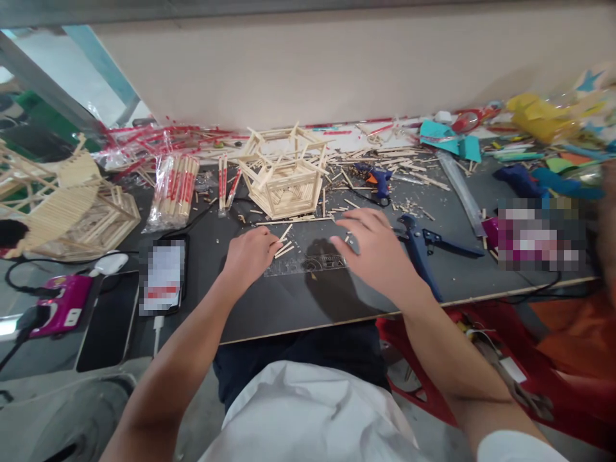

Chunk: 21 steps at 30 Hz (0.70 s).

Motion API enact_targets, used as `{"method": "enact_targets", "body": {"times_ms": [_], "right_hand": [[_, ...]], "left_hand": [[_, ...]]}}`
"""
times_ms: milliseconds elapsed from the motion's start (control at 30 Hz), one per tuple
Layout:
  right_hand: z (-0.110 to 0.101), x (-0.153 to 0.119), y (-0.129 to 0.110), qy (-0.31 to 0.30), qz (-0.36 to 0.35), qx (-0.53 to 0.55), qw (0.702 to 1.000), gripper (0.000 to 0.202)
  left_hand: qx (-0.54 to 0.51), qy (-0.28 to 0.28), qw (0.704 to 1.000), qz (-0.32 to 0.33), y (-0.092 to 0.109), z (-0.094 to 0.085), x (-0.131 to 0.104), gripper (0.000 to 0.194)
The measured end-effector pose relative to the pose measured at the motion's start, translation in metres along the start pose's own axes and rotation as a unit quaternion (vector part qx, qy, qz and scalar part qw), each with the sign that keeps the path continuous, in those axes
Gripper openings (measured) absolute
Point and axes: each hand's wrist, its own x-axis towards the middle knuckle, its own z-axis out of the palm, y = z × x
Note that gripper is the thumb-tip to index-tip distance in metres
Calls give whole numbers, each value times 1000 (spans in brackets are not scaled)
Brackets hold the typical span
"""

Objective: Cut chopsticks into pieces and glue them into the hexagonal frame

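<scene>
My left hand [253, 253] is closed, its fingertips pressed together at the ends of several short wooden sticks [285, 249] that poke out to the right. Over the right part of a clear plastic ruler [289, 266], my right hand [373, 247] is held with fingers apart and nothing in them. Just behind both hands stands a many-sided frame [293, 208] built of glued wooden sticks. Blue-handled cutters [421, 256] lie beside my right hand. A blue glue gun [380, 183] rests farther back.
Wrapped chopsticks [176, 189] lie at back left, near a second stick structure [110, 218]. Two phones [108, 321] and a magenta power strip [67, 305] with cables occupy the left. Stick scraps [404, 167] litter the back. A red stool [423, 391] stands below the front edge.
</scene>
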Motion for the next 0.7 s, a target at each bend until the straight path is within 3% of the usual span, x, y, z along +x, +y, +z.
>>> {"method": "enact_targets", "body": {"times_ms": [133, 233, 367, 500, 700], "right_hand": [[9, 36, -26, -125, -122, 4, 985, 24], [32, 56, -30, -153, -165, 13, 974, 23], [70, 69, -14, -158, -235, 52, 958, 26], [90, 67, 4, -148, -236, 82, 957, 22], [90, 64, 1, -141, -187, 93, 968, 17]], "left_hand": [[61, 3, 998, 19, 5, -2, -2, 38], [76, 0, 997, 25, 7, -1, -2, 39], [79, -11, 997, 25, 7, 0, -2, 35], [89, -3, 995, 42, 7, 0, 0, 33], [59, 2, 997, 45, 6, 1, 2, 36]]}}
